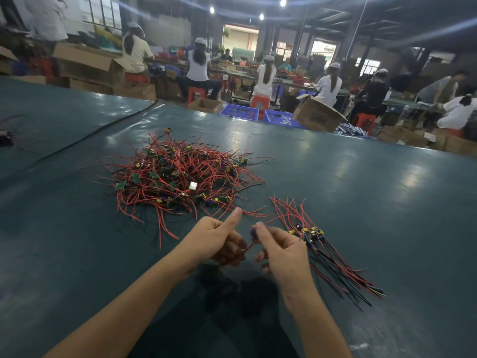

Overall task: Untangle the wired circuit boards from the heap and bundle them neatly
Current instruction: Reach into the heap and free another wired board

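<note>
Left hand (219,241), right hand (280,250) grip one wired board (254,233); blurred, mostly hidden.

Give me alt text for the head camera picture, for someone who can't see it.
The right hand pinches a wired circuit board while the left hand grips its wires, above a dark green table. Beyond lies a tangled heap of red-wired boards; right of the hands lies a neat bundle. Seated workers fill the background.
</note>
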Demonstrator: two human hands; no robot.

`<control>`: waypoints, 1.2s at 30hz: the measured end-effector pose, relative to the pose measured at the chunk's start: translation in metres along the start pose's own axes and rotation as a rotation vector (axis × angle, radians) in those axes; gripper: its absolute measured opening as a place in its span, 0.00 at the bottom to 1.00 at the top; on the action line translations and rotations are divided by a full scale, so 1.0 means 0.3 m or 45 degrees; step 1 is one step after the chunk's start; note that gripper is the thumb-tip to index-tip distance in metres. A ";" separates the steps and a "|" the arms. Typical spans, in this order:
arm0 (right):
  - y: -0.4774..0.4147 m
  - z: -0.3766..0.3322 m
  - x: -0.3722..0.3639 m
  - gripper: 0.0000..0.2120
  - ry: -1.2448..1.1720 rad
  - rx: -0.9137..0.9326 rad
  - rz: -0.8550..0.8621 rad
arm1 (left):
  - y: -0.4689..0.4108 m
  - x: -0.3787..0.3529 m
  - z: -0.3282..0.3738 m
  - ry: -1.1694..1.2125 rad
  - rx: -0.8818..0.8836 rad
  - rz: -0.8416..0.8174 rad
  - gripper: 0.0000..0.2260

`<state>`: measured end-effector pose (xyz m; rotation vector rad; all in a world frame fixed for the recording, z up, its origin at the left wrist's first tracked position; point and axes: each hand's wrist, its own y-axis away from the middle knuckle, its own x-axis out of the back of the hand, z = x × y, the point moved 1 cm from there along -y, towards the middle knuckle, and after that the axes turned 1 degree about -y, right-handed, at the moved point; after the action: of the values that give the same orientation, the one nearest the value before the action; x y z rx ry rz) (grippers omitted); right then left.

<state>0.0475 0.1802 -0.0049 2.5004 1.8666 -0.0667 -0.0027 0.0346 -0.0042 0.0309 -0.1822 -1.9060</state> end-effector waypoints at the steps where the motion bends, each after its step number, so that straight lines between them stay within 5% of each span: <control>1: -0.015 -0.013 0.003 0.09 -0.095 -0.031 0.078 | -0.008 0.015 -0.004 -0.032 -0.006 0.076 0.31; 5: -0.209 -0.191 0.018 0.11 -0.447 -0.172 0.236 | -0.021 0.084 -0.038 -0.274 -0.385 0.491 0.26; 10: -0.321 -0.248 0.042 0.14 -0.026 -0.317 0.270 | -0.030 0.131 -0.066 -1.049 -0.715 0.700 0.07; 15: -0.210 -0.084 0.029 0.03 -0.051 -0.251 0.210 | -0.066 0.159 -0.111 -1.471 -0.269 0.645 0.21; 27: -0.059 0.089 -0.050 0.05 0.113 0.122 0.129 | -0.074 0.184 -0.106 -1.255 -0.365 0.583 0.09; 36: -0.056 0.111 -0.057 0.07 0.149 0.185 0.124 | -0.081 0.173 -0.118 -1.449 -0.274 0.683 0.16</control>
<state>0.0256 0.1672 -0.0373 2.7447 1.8404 -0.0580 -0.0389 -0.0102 -0.0390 -1.1446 -0.6642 -1.2032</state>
